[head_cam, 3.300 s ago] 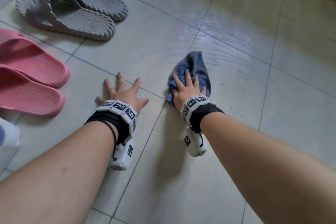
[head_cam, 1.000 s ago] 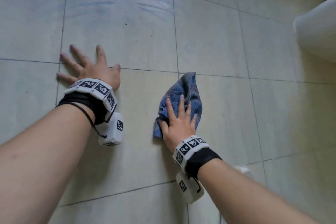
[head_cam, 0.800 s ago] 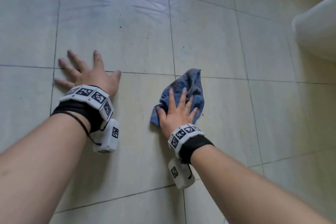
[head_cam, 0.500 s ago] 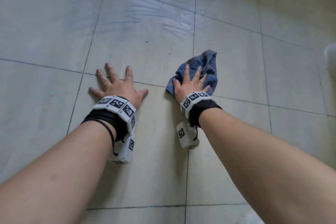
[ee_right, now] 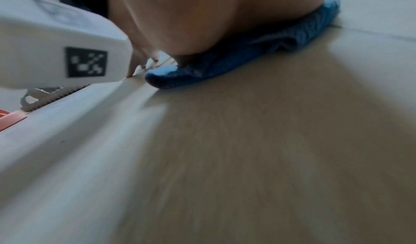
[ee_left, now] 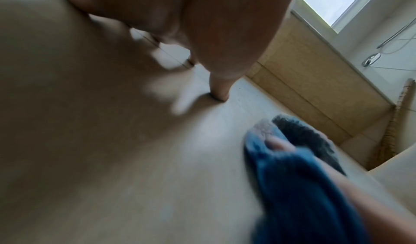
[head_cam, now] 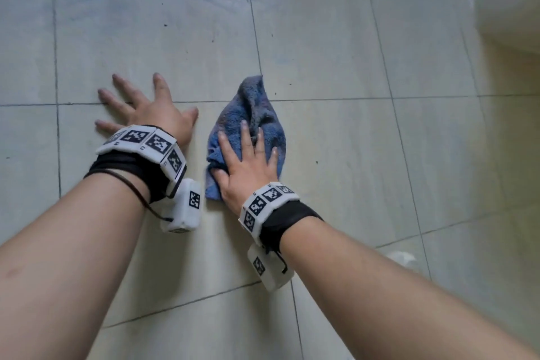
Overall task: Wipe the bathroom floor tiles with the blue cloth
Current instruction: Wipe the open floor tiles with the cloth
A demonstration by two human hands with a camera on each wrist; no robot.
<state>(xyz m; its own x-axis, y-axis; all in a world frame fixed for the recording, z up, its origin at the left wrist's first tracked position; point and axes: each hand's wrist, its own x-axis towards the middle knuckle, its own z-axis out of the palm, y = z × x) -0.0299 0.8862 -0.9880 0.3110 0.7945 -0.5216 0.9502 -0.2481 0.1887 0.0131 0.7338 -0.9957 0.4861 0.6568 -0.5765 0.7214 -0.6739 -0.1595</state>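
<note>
We're mid-wipe. Our right hand (head_cam: 248,166) lies flat, fingers straight and spread, pressing the crumpled blue terry cloth (head_cam: 248,123) onto the pale glossy floor tiles (head_cam: 336,47); no curl round the fabric, just palm and fingers bearing down. The cloth sits across a grout line, its pointed end reaching onto the next tile fwd. Our left hand (head_cam: 149,114) is splayed flat on the tile just beside the cloth, not touching it, fingers straight, holding nothing (it looks like a prop for body weight, imo).

Progress, judging by the floor: faint streaky smears show on the tile ahead, top centre of the head view, so that patch seems done. Small dark specks lie nearer, fwd of the cloth and off to its right, so those tiles likely need passes. The tiles under our forearms show no streaks; can't tell if they're wiped. Roughly partway, w/ a fair share left.

Room to move: open tile fwd and to the right of the cloth. At the far right a white rounded fixture (head_cam: 508,0) and a tan strip of floor beneath it mark the edge, well apart for now. Leftward the braced hand blocks the sweep unless it shifts.
</note>
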